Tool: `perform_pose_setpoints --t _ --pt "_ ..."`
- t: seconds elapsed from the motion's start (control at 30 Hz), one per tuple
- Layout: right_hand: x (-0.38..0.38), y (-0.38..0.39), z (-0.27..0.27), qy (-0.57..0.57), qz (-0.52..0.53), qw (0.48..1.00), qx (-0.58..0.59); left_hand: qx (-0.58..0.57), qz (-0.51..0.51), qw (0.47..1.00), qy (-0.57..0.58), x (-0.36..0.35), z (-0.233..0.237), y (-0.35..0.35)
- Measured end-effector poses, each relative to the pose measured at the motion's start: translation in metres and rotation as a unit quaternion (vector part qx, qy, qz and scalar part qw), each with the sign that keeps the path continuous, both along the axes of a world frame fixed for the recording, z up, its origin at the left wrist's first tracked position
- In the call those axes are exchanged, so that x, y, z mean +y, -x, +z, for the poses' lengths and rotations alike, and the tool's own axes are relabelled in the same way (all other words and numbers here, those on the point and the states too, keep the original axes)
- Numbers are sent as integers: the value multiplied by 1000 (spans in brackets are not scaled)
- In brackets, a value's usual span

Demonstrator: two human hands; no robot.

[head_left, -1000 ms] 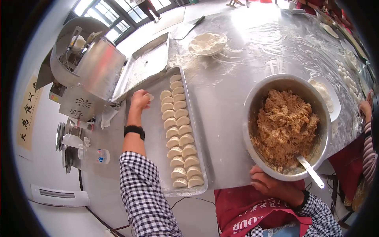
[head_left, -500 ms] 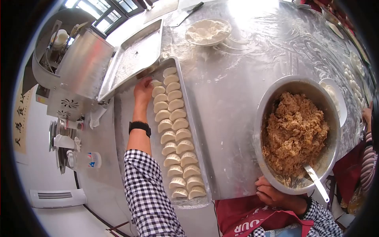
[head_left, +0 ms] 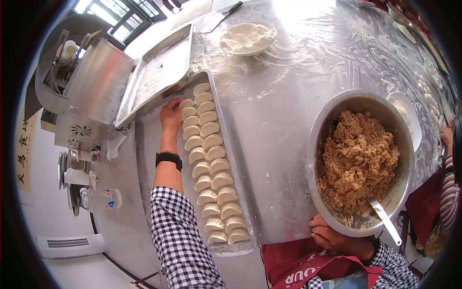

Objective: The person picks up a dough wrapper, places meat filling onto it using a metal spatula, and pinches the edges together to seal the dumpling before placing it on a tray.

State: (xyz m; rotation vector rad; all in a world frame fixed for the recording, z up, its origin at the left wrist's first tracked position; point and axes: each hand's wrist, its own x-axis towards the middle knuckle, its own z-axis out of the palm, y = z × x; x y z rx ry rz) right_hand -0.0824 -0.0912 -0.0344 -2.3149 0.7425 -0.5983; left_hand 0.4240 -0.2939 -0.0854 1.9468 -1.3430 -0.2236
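My left hand (head_left: 170, 114), with a black band on the wrist, is at the far left of a metal tray (head_left: 246, 212). Its fingers are curled, and their tips lie right beside the top dumpling (head_left: 186, 103) of the left row. That dumpling rests flat on the tray. Two long rows of pleated dumplings (head_left: 214, 152) run along it. My right hand (head_left: 332, 236) is low beside a large metal bowl (head_left: 314, 192), its fingers curled near the table edge; what they grip, if anything, is hidden. Brown filling (head_left: 358, 161) and a white-handled utensil (head_left: 385, 221) are in the bowl.
A floured tray (head_left: 161, 67) lies beyond the dumplings, and a dish of flour (head_left: 248, 36) stands farther back. A white dish (head_left: 406, 113) is behind the bowl. Another person's hand (head_left: 447, 137) is at the right edge. A metal machine (head_left: 98, 82) stands at the left.
The view has shifted slightly, moving the trays a little left. My left fingers have drawn back a little from the top left dumpling, which shows more fully. My right hand stays put.
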Motion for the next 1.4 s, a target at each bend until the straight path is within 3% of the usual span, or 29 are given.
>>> perform_pose_setpoints --t 0.47,0.5,0.57,0.6,0.63,0.67,0.73,0.8,0.83,0.87,0.9,0.93,1.0,1.07,1.13,1.2,1.27,1.33,1.4 --pt "4 3 -1 7 13 1000 -4 -31 -9 999 27 2 -1 -2" --pt "3 6 -2 7 0 1000 -2 -35 35 999 -11 8 10 5" --pt "4 14 -6 187 102 974 78 -37 79 994 -70 19 19 1" --pt "14 21 -11 161 71 984 43 -34 79 992 -90 19 20 -3" --pt "23 26 -19 136 35 990 9 -2 0 998 -66 10 20 24" --pt "17 20 -43 315 115 938 88 137 53 987 -70 46 46 21" --pt "9 22 -24 506 106 841 157 239 11 969 -68 70 65 32" --pt "12 25 -23 283 56 957 -20 316 0 946 -64 92 77 32" --pt "15 30 -22 289 39 956 -12 352 -26 935 -42 106 85 42" --pt "18 36 -20 81 70 987 -118 387 -47 921 -21 123 96 57" --pt "20 42 -17 -130 100 961 -222 417 -63 907 -6 140 109 72" --pt "23 53 -15 -124 90 963 -223 447 -76 891 9 157 120 86" --pt "31 91 -12 -323 117 917 -204 482 -91 871 38 192 135 107" --pt "22 139 -12 -328 136 923 -146 512 -93 851 73 222 142 126" --pt "12 189 -4 -421 70 895 -129 539 -120 831 72 253 150 151" --pt "-13 230 21 -415 19 902 -113 564 -145 810 71 273 149 178" --pt "-41 251 38 -452 -165 861 -162 580 -194 789 66 286 145 205" --pt "-90 266 48 -306 -235 915 -118 606 -178 774 50 293 141 239" --pt "-138 267 53 -223 -303 923 -83 615 -181 767 16 301 137 269"
